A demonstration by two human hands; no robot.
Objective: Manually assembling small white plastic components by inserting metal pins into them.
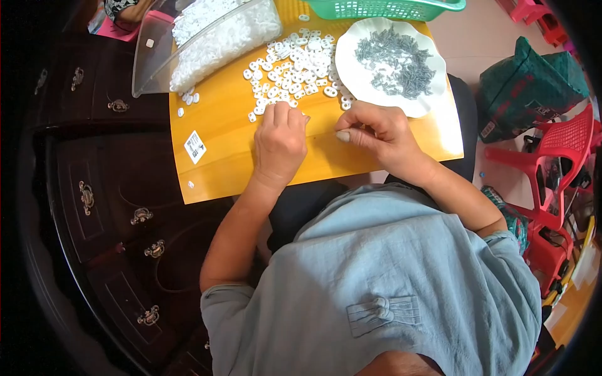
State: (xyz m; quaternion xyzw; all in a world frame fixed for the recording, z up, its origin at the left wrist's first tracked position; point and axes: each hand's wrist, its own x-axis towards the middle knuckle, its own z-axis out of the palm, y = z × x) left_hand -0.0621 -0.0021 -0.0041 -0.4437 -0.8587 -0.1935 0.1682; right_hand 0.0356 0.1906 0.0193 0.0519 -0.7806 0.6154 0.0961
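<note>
A loose pile of small white plastic pieces with dark holes (304, 66) is spread over the yellow tabletop (226, 138). At its near edge is my left hand (280, 141), closed, with its fingers curled down and their tips hidden from view. My right hand (382, 133) hovers over the table to the right, thumb and forefinger pressed together in a pinch. Whatever either hand may hold is too small or hidden to make out. Just beyond my right hand, a white scallop-edged plate (348, 59) carries many small grey pin-like pieces (404, 62).
At the back left stands a clear plastic bin (145, 66) full of white pieces. A green basket (389, 9) sits at the far edge. Dark drawers (94, 188) flank the table's left; a red plastic chair (552, 163) and green bag (527, 88) stand right. Another person's arm (133, 12) shows top left.
</note>
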